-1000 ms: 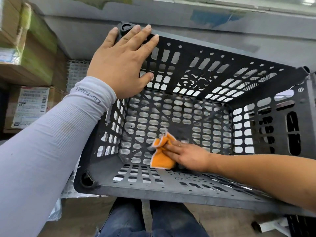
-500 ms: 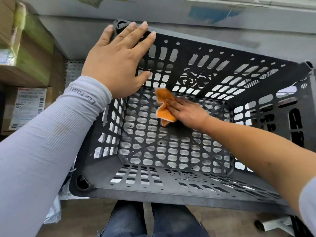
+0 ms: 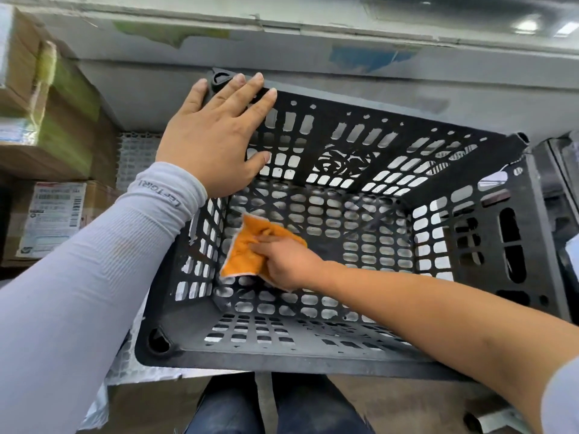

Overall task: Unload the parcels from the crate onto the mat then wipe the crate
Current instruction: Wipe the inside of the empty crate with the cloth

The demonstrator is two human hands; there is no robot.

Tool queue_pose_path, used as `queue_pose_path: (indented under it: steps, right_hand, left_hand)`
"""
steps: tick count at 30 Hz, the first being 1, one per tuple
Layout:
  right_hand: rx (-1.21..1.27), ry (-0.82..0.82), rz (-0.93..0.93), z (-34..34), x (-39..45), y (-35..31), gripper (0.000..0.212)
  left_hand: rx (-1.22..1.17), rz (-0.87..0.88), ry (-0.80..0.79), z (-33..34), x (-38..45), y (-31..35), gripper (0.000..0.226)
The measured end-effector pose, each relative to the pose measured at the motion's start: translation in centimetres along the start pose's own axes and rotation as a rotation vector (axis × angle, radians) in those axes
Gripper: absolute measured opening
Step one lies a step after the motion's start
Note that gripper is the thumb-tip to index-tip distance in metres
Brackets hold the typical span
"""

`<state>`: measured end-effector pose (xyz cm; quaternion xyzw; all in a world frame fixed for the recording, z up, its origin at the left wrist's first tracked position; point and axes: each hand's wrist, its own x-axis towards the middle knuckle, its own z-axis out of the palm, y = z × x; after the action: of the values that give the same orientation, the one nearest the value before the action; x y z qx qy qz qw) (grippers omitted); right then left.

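A black perforated plastic crate (image 3: 313,349) fills the middle of the view, and nothing lies inside it but a cloth. My left hand (image 3: 216,136) rests flat on the crate's far left corner, fingers straight over the rim. My right hand (image 3: 288,261) reaches down inside and presses an orange cloth (image 3: 250,249) against the crate floor near the left wall; the fingers lie partly curled on the cloth. No parcel is inside the crate.
Stacked cardboard boxes (image 3: 47,98) stand at the left, one with a white shipping label (image 3: 53,217). A white grid mat (image 3: 134,158) shows behind my left wrist. A grey wall ledge (image 3: 344,42) runs behind the crate. My knees (image 3: 272,405) are below it.
My right hand slid the orange cloth from the near floor to the far side, then back down toward the left wall. My left hand stayed on the corner.
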<state>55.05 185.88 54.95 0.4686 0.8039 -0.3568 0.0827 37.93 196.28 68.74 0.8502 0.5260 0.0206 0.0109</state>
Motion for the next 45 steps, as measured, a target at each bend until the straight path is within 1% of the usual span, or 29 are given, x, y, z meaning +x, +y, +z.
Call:
queue_pose_path:
  steps: [4, 5, 7, 9, 10, 13, 15, 18, 20, 22, 25, 27, 33, 36, 37, 39, 42, 45]
  right_hand:
    - [0.095, 0.209, 0.054, -3.8, -1.7, -1.3, 0.061]
    - [0.083, 0.287, 0.048, -4.7, -2.2, -1.6, 0.062]
    - [0.034, 0.499, -0.014, -6.5, -3.3, -2.1, 0.061]
    - [-0.071, 0.725, -0.122, -8.2, -4.1, -2.0, 0.056]
    - [-0.147, 0.800, -0.163, -9.2, -4.2, -1.9, 0.055]
    - [-0.351, 0.912, -0.219, -11.8, -3.6, -1.4, 0.047]
    - [-0.479, 0.894, -0.271, -12.2, -2.7, -1.0, 0.045]
    - [-0.668, 0.833, -0.342, -12.1, -0.9, 0.3, 0.041]
    - [-0.823, 0.754, -0.399, -12.7, 0.4, 2.0, 0.040]
    - [-0.962, 0.692, -0.400, -13.2, 1.0, 4.3, 0.041]
    - [-1.086, 0.685, -0.381, -12.3, 1.1, 7.6, 0.043]
    - [-1.135, 0.674, -0.364, -11.0, 1.4, 9.0, 0.049]
    - [-1.076, 0.618, -0.292, -8.3, 2.2, 10.5, 0.054]
    - [-1.065, 0.602, -0.135, -6.1, 2.5, 10.8, 0.058]
    - [-1.045, 0.627, -0.096, -5.7, 2.7, 10.6, 0.055]
    - [-1.012, 0.698, -0.075, -5.8, 3.0, 10.2, 0.049]
    - [-0.961, 0.775, -0.109, -6.6, 2.2, 9.8, 0.041]
    - [-0.918, 0.878, -0.136, -8.4, 1.0, 9.2, 0.042]
  left_hand:
    - [-0.007, -0.004, -0.009, -0.1, -0.1, 0.1, 0.081]
    - [-0.011, -0.002, -0.009, -0.2, -0.1, 0.1, 0.081]
    - [-0.024, 0.004, 0.007, -0.2, -0.1, 0.1, 0.080]
    - [-0.048, 0.004, 0.027, -0.2, -0.2, 0.1, 0.079]
    - [-0.060, 0.003, 0.033, -0.2, -0.2, 0.1, 0.079]
    - [-0.081, -0.003, 0.046, -0.3, -0.2, 0.2, 0.077]
    - [-0.100, -0.007, 0.048, -0.3, -0.2, 0.3, 0.076]
    - [-0.104, 0.004, 0.049, -0.3, -0.3, 0.3, 0.079]
    - [-0.092, 0.000, 0.040, -0.4, -0.4, 0.2, 0.080]
    - [-0.084, 0.007, 0.023, -0.4, -0.4, 0.3, 0.080]
    - [-0.080, 0.001, 0.017, -0.3, -0.4, 0.1, 0.079]
    - [-0.067, 0.002, 0.025, -0.2, -0.3, 0.1, 0.078]
    - [-0.053, 0.003, 0.019, -0.2, -0.2, 0.1, 0.080]
    - [-0.036, 0.006, 0.016, -0.2, -0.3, 0.1, 0.081]
    - [-0.032, 0.006, 0.013, -0.2, -0.2, 0.1, 0.081]
    - [-0.027, 0.010, 0.004, -0.2, -0.2, 0.1, 0.083]
    - [-0.030, 0.013, 0.007, -0.2, -0.2, 0.1, 0.084]
    - [-0.034, 0.014, 0.009, -0.3, -0.2, 0.1, 0.085]
